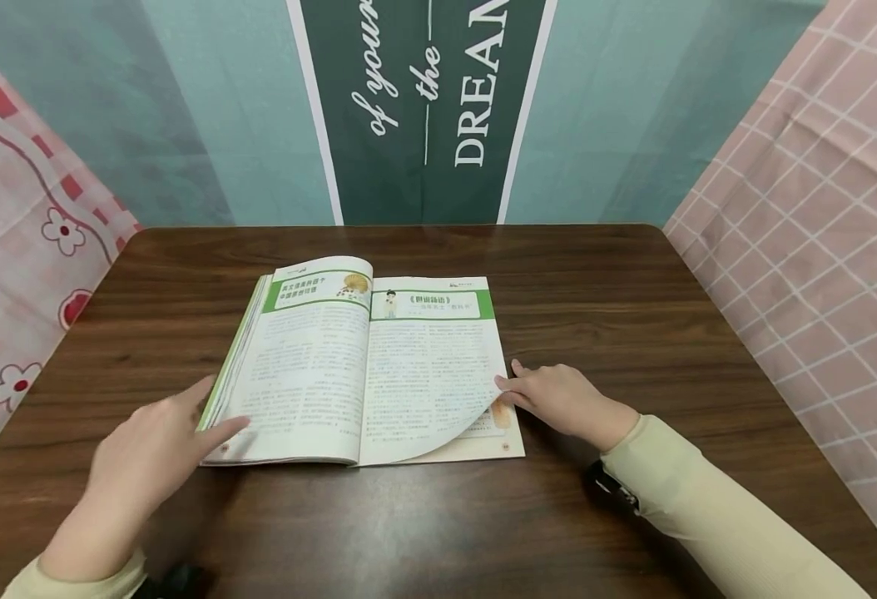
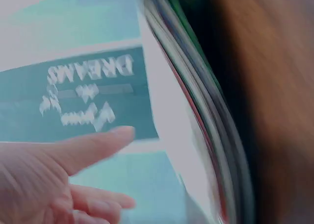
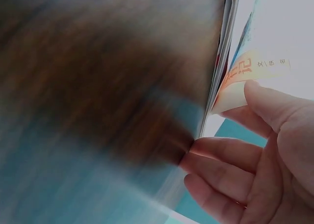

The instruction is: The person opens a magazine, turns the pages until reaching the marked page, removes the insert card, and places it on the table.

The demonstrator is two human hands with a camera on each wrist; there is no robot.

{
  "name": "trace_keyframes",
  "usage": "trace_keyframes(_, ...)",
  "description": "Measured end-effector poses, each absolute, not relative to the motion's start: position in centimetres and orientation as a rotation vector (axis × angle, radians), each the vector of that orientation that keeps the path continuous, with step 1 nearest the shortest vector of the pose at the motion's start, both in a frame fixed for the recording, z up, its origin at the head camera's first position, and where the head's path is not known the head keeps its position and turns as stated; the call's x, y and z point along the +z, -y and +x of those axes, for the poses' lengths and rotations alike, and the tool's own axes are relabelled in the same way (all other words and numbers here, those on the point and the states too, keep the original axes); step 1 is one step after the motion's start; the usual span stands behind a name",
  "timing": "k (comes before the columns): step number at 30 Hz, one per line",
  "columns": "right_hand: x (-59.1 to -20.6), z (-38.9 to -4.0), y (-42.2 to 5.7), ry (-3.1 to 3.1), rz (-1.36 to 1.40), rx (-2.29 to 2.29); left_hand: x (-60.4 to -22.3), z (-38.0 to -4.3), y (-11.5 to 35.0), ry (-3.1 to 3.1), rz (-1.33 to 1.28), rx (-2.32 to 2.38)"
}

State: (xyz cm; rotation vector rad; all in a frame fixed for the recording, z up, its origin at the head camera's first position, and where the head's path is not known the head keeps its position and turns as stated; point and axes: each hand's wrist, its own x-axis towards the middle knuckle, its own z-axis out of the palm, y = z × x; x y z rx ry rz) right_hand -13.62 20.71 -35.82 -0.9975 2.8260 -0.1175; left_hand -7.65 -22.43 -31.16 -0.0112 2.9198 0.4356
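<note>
An open magazine (image 1: 307, 374) lies on the table, its left side thicker than its right. My right hand (image 1: 558, 399) pinches the lower outer part of the right-hand page (image 1: 423, 374) between thumb and forefinger. That page curls up at its lower corner and bares part of the sheet beneath (image 1: 509, 437). In the right wrist view the lifted page corner (image 3: 233, 94) bends between thumb and forefinger, the other fingers close to the page edges. At the magazine's lower left edge is my left hand (image 1: 142, 449), thumb stretched over the left page, fingers relaxed alongside.
The magazine sits on a dark wooden table (image 1: 596, 291). Behind the table hangs a green and teal cloth (image 1: 423, 191) with white lettering. A flowered cloth (image 1: 12, 274) borders the left side and a pink checked cloth (image 1: 820, 249) the right.
</note>
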Motion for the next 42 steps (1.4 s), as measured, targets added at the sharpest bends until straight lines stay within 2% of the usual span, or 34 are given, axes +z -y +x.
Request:
trace_keyframes(10,-35.9,-14.3,-20.2,-2.860,-0.926,-0.143,-30.4,-11.5,8.4,-2.920,0.590,0.872)
trace_keyframes(15,-36.1,-14.2,-20.2,-2.843,-0.916,-0.136,-32.0,-13.0,3.6,-2.798,0.650,0.946)
trace_keyframes(21,-36.1,-14.1,-20.3,-2.859,-0.923,-0.142,-34.0,-13.5,0.6,-2.800,0.629,0.950)
trace_keyframes(27,-35.9,-14.0,-20.4,-2.817,-0.856,-0.168,-34.4,-13.8,0.2,-2.838,0.620,0.975)
trace_keyframes(33,-35.5,-14.1,-20.8,-2.705,-0.700,-0.264,-33.5,-14.1,2.7,-2.973,0.552,1.114)
trace_keyframes(42,-35.5,-13.3,-21.3,-2.661,-0.856,-0.193,-32.3,-13.1,8.8,-3.146,0.397,1.228)
